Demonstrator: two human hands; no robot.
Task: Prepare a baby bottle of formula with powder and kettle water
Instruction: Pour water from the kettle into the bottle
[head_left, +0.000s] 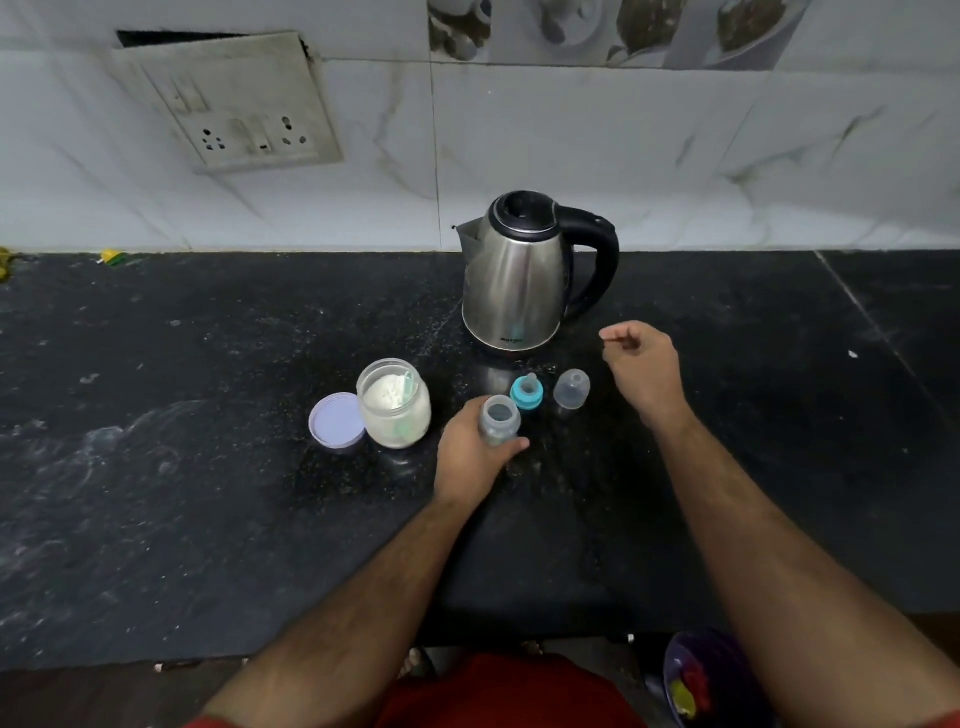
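Bottle (500, 420): open, upright on the dark counter (208, 467), at about 6 o'clock from the kettle and just beside the powder jar. Nothing visible inside that I can confirm; contents too dim to tell.
Left hand (470, 457): your fingers are wrapped around the bottle's body, thumb across the near side. Judged purpose: steadying it so it does not tip while being filled.
Right hand (641, 364): hanging free above the counter at 4 o'clock from the kettle, fingers loosely curled, thumb and forefinger close together. Whether they pinch anything small, I cannot tell.
Kettle (519, 280): steel, lid down, spout toward 9 o'clock, black handle toward 3 o'clock, so the handle faces your free hand.
Powder jar (395, 410): glass, lid off, white powder inside with a pale scoop (408, 387) standing in it. Its lilac lid (336, 420) lies flat, touching the jar at 9 o'clock.
Teat ring (527, 393): blue collar with teat pointing up, parked between bottle and kettle.
Clear cap (571, 388): standing at 3 o'clock of the teat ring, apart from it.
Layout reasoning: loose parts are set behind the bottle, clear of the pouring and scooping paths.
Stage, as a judgement: early; bottle opened, filling appears not yet done.
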